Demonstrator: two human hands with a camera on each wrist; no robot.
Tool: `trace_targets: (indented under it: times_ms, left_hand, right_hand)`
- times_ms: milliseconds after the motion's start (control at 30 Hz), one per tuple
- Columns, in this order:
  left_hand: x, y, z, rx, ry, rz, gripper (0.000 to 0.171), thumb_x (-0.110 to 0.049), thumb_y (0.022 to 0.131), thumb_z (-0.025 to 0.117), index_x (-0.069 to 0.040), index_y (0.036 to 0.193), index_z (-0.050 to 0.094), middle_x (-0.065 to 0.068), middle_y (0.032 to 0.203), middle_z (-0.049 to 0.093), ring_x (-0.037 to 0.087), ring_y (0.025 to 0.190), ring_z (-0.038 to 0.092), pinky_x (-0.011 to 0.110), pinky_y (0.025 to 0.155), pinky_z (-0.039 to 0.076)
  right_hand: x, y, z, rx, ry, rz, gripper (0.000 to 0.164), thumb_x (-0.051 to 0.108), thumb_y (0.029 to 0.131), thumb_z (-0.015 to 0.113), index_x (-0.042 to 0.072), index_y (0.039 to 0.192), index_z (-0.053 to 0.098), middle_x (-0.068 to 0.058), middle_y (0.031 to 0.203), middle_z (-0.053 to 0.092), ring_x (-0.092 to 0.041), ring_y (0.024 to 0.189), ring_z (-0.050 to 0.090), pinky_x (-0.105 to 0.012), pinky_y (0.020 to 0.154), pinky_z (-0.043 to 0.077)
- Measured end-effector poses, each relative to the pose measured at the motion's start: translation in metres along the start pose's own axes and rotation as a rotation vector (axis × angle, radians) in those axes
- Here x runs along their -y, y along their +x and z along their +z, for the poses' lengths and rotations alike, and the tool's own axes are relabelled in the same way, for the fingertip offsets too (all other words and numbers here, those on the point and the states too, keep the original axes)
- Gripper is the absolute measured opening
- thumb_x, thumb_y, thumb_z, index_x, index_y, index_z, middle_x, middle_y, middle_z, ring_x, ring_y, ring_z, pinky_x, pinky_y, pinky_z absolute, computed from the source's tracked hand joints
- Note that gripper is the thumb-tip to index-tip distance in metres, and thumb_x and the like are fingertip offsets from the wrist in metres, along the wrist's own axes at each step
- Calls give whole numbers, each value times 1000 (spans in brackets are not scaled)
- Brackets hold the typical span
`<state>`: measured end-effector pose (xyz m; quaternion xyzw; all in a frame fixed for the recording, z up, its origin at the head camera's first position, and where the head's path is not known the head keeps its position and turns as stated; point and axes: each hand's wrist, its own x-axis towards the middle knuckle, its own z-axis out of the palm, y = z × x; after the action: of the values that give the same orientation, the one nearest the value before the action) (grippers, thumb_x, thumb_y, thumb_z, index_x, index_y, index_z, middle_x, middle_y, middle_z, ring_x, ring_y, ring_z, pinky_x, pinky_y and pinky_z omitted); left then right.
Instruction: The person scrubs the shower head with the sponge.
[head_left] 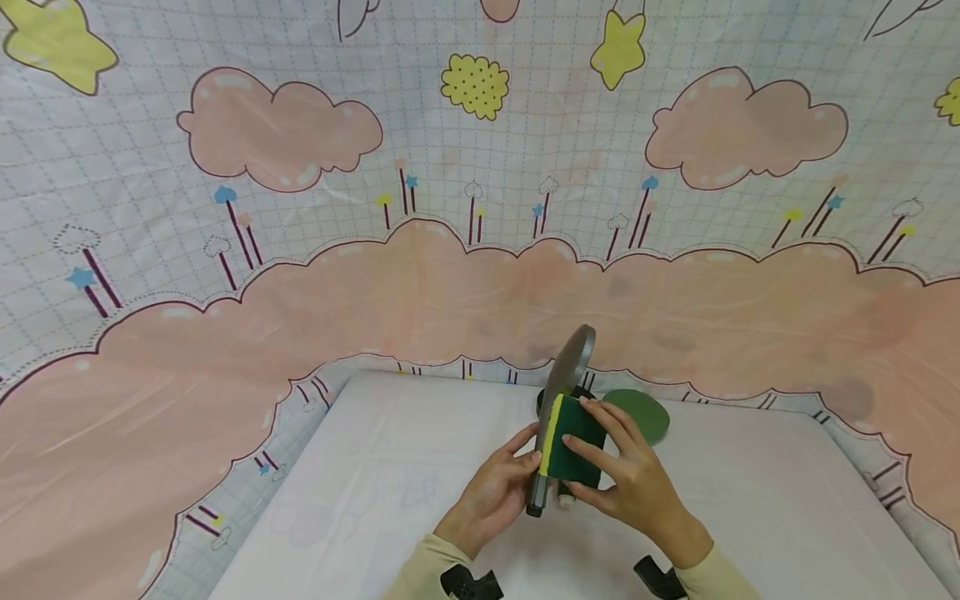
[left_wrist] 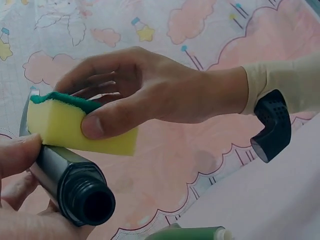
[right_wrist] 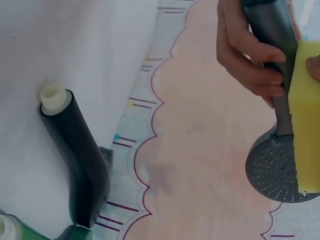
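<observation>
My left hand [head_left: 491,487] grips a grey shower head [head_left: 573,354] by its handle, with the round head pointing up and away. In the left wrist view the hollow threaded end of the handle [left_wrist: 92,197] faces the camera. A sponge, yellow with a dark green scouring side [head_left: 585,442], is held by my right hand [head_left: 637,483], fingers spread over the green side and thumb on the yellow edge. Its yellow side lies along the shower head's handle. In the right wrist view the sponge [right_wrist: 306,120] covers part of the perforated spray face [right_wrist: 270,172].
On the white table [head_left: 360,467], beyond my hands, lies a green shower head [head_left: 641,415]. Beside it is a black one with a pale threaded end [right_wrist: 75,155], partly hidden in the head view. A cloud-patterned cloth [head_left: 450,308] surrounds the table.
</observation>
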<state>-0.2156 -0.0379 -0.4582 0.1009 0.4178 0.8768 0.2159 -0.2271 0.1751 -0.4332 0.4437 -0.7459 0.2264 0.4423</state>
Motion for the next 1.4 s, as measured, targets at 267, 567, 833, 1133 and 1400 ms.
trace_targets:
  times_ms: [267, 567, 833, 1133, 1400]
  left_hand:
    - [-2, -1, 0, -17, 21, -17, 60, -2, 99, 51, -10, 154, 29, 9, 128, 58, 12, 111, 60, 27, 94, 49]
    - [-5, -1, 0, 1, 52, -10, 60, 1, 98, 50, -6, 154, 29, 12, 139, 49, 12, 112, 58, 29, 95, 48]
    - [-3, -2, -2, -8, 30, 3, 61, -4, 99, 53, -14, 154, 30, 16, 149, 45, 18, 126, 56, 33, 109, 43]
    - [-2, 2, -2, -39, 70, 28, 54, -12, 103, 47, -14, 154, 30, 14, 152, 42, 20, 135, 48, 41, 118, 32]
    - [-2, 4, -3, -75, 92, 61, 50, -9, 105, 40, -12, 154, 32, 12, 147, 45, 18, 131, 51, 47, 121, 23]
  right_hand:
    - [-3, 2, -4, -59, -71, -6, 45, 53, 93, 57, 16, 112, 73, -26, 134, 56, -43, 120, 50, -18, 118, 24]
    - [2, -2, -1, -94, -23, 46, 47, 53, 91, 61, 15, 115, 72, -27, 135, 55, -41, 125, 48, -19, 117, 26]
    - [10, -11, 8, -54, 78, 109, 48, 54, 89, 63, 15, 116, 71, -24, 140, 52, -35, 131, 44, -19, 117, 25]
    - [22, -19, 10, 51, 71, 149, 46, 55, 87, 66, 22, 118, 71, -19, 142, 51, -32, 133, 43, -17, 117, 22]
    - [28, -28, 13, 107, 62, 123, 45, 53, 85, 71, 25, 120, 70, -17, 144, 51, -28, 133, 43, -15, 116, 22]
